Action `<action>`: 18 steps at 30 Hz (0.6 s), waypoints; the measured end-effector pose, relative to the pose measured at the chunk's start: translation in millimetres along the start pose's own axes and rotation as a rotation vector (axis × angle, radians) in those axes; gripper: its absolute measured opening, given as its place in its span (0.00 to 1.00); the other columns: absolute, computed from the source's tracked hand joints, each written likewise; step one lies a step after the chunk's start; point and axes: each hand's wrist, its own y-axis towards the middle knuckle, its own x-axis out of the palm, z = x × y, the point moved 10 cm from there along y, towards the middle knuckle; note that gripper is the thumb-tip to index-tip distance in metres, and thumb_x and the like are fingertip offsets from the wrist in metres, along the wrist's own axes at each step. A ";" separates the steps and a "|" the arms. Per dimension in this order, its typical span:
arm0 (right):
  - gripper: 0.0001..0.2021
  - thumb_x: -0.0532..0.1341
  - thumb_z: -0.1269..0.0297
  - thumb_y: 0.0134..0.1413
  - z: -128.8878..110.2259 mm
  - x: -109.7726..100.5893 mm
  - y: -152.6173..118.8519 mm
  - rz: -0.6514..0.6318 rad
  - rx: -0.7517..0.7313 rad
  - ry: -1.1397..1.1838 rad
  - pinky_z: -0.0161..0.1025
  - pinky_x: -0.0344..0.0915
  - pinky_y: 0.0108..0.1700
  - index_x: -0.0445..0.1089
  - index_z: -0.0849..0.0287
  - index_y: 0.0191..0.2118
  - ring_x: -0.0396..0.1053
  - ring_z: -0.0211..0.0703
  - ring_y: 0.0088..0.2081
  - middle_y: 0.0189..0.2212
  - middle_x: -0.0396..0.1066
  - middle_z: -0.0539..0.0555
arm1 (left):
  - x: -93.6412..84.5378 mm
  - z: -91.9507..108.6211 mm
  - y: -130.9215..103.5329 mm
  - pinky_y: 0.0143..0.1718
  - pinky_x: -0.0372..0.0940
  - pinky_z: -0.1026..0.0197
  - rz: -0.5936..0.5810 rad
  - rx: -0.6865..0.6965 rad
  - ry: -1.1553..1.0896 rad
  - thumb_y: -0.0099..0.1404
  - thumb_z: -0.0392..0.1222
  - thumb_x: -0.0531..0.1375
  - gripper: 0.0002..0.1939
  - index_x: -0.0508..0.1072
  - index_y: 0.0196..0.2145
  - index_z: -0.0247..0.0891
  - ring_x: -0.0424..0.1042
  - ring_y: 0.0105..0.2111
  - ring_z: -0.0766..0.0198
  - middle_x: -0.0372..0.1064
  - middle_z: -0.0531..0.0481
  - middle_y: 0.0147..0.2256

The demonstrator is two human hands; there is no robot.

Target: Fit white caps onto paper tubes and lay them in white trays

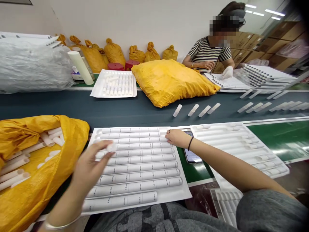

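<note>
A white plastic tray (pixel 185 193) lies in front of me, filled with rows of white printed tubes (pixel 140 176). My left hand (pixel 89 169) is closed in a pinch above the tray's left side. Between thumb and fingers it holds a small translucent white tube (pixel 111 147), seen end-on. At the tray's upper right corner, my right hand (pixel 178 138) has its fingertips pressed together at the right end of a row. A short pale tube (pixel 163 134) shows at those fingertips, partly hidden. A phone (pixel 192 156) lies just right of the tray, below my right wrist.
An open yellow sack (pixel 72 135) of white tubes stands at left. Beyond runs a dark conveyor belt (pixel 125 112) carrying short tubes (pixel 204 111). A second tray (pixel 231 146) lies right, under my right forearm. Across the belt are a full yellow sack (pixel 169 80) and a co-worker (pixel 205 48).
</note>
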 end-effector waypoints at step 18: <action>0.22 0.55 0.74 0.57 -139.6 -62.3 -110.0 0.654 -0.388 0.616 0.45 0.66 0.48 0.60 0.53 0.57 0.64 0.46 0.47 0.44 0.65 0.58 | 73.0 84.7 -25.5 0.41 0.66 0.60 -0.447 0.283 0.051 0.68 0.38 0.52 0.19 0.63 0.56 0.47 0.68 0.41 0.62 0.64 0.46 0.42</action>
